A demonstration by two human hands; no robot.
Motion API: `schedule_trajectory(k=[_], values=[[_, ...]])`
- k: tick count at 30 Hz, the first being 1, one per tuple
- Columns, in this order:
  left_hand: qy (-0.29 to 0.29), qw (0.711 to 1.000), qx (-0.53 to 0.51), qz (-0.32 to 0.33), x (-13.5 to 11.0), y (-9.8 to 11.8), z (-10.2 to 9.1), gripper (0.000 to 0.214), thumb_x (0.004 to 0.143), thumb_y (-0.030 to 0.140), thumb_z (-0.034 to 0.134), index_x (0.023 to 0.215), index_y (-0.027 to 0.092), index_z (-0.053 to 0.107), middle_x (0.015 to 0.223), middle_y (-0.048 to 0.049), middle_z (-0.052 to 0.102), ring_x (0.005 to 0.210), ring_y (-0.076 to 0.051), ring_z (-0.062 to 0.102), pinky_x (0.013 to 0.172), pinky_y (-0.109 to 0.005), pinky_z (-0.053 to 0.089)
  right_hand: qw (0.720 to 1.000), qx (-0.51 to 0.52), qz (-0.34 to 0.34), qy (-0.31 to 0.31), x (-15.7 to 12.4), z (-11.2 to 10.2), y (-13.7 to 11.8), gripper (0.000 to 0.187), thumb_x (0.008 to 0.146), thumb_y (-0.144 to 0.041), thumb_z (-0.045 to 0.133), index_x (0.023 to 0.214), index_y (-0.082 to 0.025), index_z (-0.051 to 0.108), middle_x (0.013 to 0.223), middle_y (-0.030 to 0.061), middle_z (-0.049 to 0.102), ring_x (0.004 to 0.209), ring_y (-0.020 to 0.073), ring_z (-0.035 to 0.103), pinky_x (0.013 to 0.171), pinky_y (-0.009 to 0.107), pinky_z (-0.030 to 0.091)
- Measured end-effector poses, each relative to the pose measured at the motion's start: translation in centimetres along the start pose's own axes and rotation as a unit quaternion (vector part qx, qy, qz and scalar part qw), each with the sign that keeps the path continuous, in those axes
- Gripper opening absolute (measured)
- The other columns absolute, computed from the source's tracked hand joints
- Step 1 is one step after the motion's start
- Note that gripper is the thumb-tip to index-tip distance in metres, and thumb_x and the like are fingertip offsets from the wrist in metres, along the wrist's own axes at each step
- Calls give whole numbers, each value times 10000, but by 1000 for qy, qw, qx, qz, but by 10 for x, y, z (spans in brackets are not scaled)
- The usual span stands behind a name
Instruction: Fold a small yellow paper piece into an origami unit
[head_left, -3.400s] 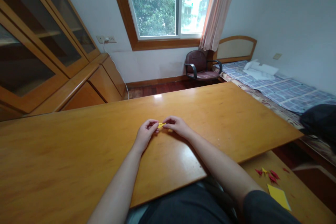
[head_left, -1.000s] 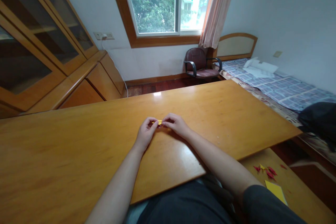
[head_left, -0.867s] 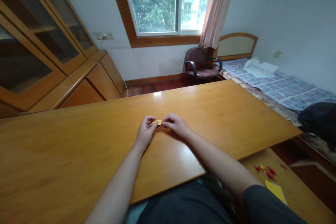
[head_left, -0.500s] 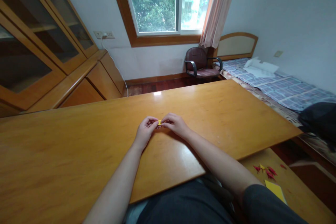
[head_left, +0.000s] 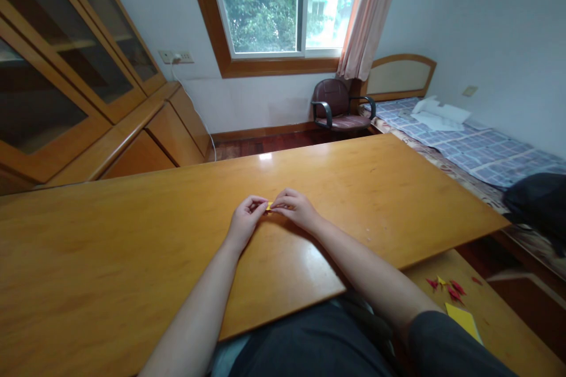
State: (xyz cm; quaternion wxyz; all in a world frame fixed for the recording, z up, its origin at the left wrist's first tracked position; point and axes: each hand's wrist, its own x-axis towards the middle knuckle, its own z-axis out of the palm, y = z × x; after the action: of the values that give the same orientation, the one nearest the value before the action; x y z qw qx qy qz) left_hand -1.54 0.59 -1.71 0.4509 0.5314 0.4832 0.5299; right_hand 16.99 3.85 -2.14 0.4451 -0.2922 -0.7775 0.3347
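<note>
A small folded piece of yellow paper [head_left: 269, 205] is pinched between both hands above the wooden table [head_left: 132, 247]. My left hand [head_left: 244, 222] grips its left end with closed fingers. My right hand [head_left: 295, 210] pinches its right end, fingers curled. Most of the paper is hidden by my fingertips. Both forearms rest on the table's near part.
A lower wooden surface [head_left: 495, 318] at right carries several small red and yellow folded pieces [head_left: 448, 290] and a yellow paper stack [head_left: 462, 318]. A bed [head_left: 477, 150], a dark bag [head_left: 537, 200], a chair [head_left: 333, 107] and wooden cabinets [head_left: 88, 88] surround the table.
The hands have drawn closer together on the yellow paper, and less of it shows than a second ago. The arms have stayed in place.
</note>
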Motion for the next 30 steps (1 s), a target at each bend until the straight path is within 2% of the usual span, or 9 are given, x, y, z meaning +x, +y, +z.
schedule_trajectory(k=[13,17,30], values=[[-2,999,26,20,-3,5,4,268,757,394,723,866,160,651,825,-36,689,770,-176,667,780,-325,551,999,29,30,3,3,-3,-6,93,873,-248,654,837,-189,716,868,27,612,824,138,595,766,258,478],[2,998,60,37,-4,4,4,242,776,392,707,862,169,664,828,-37,695,787,-179,670,786,-321,546,998,45,42,8,4,-4,-8,81,854,-243,675,813,-179,700,864,24,602,805,134,584,728,249,467],[-4,990,125,71,-5,1,0,210,827,380,662,900,185,688,877,-40,710,829,-183,663,789,-299,528,997,56,52,9,5,-3,-5,106,841,-271,695,799,-175,710,865,32,616,825,144,587,779,279,471]])
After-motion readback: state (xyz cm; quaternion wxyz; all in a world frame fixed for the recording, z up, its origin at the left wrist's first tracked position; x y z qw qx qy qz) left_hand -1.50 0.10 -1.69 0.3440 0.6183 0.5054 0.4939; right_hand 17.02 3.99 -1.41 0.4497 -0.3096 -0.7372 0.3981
